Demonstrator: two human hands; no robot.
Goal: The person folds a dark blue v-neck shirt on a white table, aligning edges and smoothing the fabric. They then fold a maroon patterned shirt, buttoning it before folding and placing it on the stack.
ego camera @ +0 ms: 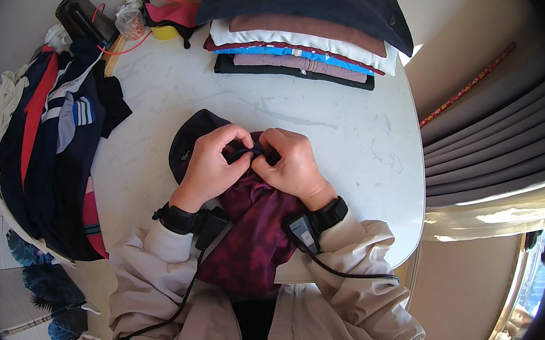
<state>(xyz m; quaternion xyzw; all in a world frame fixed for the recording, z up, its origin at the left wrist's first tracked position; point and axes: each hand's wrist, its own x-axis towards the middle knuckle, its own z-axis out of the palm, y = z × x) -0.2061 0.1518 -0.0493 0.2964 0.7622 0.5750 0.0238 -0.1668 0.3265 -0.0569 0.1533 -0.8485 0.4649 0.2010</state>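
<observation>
A dark red patterned garment with dark navy parts lies bunched at the near side of the white table and hangs toward my lap. My left hand pinches its dark fabric between thumb and forefinger. Close beside it, my right hand grips the same fabric, the fingertips of both nearly touching. A navy part of the garment with a small light emblem spreads out left of my left hand. The fabric under my fingers is partly hidden. Both wrists wear black straps with cabled devices.
A stack of folded clothes stands at the table's far side. Piled clothes cover the left edge. At the back left are a black kettle-like container, a clear plastic cup and a red cable. Grey curtains hang at the right.
</observation>
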